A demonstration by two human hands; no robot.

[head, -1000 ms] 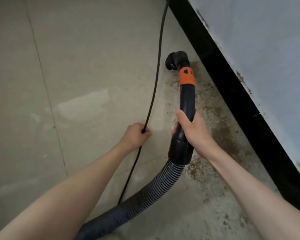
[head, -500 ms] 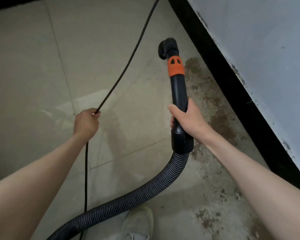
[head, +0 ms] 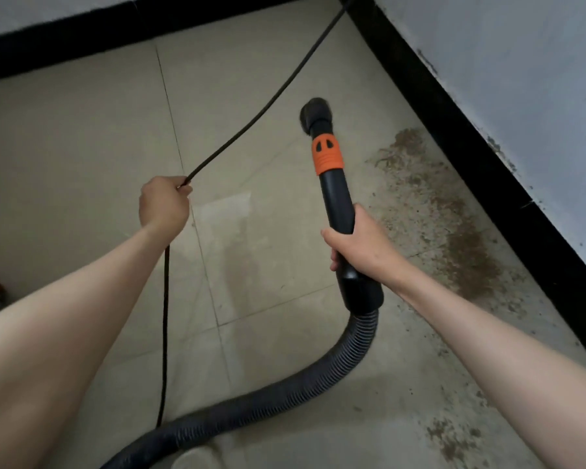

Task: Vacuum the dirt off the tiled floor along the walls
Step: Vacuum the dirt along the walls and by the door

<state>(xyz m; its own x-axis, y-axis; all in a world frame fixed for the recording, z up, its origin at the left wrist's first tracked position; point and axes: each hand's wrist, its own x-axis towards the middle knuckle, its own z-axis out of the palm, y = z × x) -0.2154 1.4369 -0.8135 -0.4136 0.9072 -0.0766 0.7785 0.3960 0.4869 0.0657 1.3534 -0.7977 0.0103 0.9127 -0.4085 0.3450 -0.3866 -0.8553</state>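
Right hand (head: 362, 247) grips the vacuum wand (head: 339, 204); left hand (head: 163, 203) is closed around the power cord (head: 251, 123). Brown dirt (head: 454, 231) lies on the tiled floor (head: 82, 147) right of the right hand, along the black skirting (head: 454, 123).

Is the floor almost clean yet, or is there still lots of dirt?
Still lots. Done: the tiles on the left look clean. In hand: the right hand grips the wand, its nozzle is off the dirt, and the left hand holds the cord aside. Left: a brown dirt strip along the right skirting, plus specks nearer the person.
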